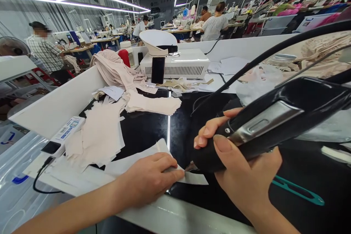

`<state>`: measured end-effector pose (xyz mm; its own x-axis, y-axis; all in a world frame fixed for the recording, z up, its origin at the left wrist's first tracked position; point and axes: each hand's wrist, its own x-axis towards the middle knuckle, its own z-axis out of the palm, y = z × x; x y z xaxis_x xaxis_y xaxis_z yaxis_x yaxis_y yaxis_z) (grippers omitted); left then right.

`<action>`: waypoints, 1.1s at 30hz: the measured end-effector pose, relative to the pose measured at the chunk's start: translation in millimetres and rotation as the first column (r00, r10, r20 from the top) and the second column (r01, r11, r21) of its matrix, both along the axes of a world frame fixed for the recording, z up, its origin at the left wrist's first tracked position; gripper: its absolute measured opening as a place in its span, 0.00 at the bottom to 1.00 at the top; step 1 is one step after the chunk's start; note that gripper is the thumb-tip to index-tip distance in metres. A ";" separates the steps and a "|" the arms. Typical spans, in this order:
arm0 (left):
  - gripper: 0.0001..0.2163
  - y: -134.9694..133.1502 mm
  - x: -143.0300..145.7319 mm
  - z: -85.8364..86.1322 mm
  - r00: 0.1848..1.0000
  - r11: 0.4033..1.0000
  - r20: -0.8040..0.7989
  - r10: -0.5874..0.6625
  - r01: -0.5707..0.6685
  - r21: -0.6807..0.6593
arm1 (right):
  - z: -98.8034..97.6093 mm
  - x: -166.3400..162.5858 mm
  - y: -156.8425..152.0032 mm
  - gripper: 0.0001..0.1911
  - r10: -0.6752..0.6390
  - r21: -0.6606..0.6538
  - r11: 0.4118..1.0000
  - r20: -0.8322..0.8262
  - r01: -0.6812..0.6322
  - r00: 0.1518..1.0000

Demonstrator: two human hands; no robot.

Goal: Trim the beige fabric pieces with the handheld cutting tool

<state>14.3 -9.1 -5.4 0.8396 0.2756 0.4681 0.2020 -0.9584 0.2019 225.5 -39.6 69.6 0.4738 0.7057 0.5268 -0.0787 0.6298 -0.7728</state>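
My left hand (157, 177) rests low on the black work surface (148, 128), its fingers closed on a pale fabric piece (138, 158). A narrow light strip (196, 178) sticks out to the right past my fingertips. My right hand (241, 168) is wrapped round a black handheld tool (276, 120) with a silver side plate and a thick black cord. The tool tilts down to the left, and a small metal tip (191, 167) shows beside the strip, near my left fingertips. Whether the tip touches the fabric I cannot tell.
Stacked beige fabric pieces (102, 131) lie on the left, with more (153, 104) behind. A phone (158, 70) leans against a white vented box (189, 62). A white device (64, 135) sits at the left edge. A teal tool (298, 189) lies right. Co-workers sit farther back.
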 end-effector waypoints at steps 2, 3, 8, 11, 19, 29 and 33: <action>0.13 -0.9 0.4 0.2 1.000 1.000 0.014 0.002 -0.002 -0.005 | 1.1 -0.3 -0.8 0.22 -0.005 -0.011 1.000 0.013 0.006 1.000; 0.13 -1.3 0.4 0.4 1.000 1.000 0.023 0.006 -0.006 -0.007 | 1.8 -0.3 -0.9 0.22 -0.007 -0.016 1.000 0.017 0.007 1.000; 0.14 -4.1 -0.1 1.9 0.998 0.999 0.041 0.044 -0.043 -0.010 | 3.9 -1.5 1.6 0.23 0.000 -0.010 1.000 0.003 0.001 1.000; 0.14 -5.5 -0.5 1.5 0.998 0.998 0.028 0.052 -0.052 -0.026 | 3.2 -3.7 3.1 0.26 -0.007 -0.035 0.999 0.007 0.007 1.000; 0.14 -6.9 -0.2 -2.0 0.998 0.994 -0.013 0.066 -0.067 -0.083 | 4.5 -5.6 6.7 0.22 0.000 -0.035 0.999 0.015 0.001 1.000; 0.13 -5.5 1.2 -6.9 0.998 0.995 0.013 0.066 -0.065 -0.081 | -1.0 -11.6 13.1 0.22 0.001 -0.055 0.998 -0.009 -0.002 1.000; 0.12 -6.5 2.5 -8.0 0.996 0.993 -0.024 0.082 -0.083 -0.089 | 2.5 -6.4 11.3 0.23 -0.028 -0.062 0.998 -0.015 0.027 0.999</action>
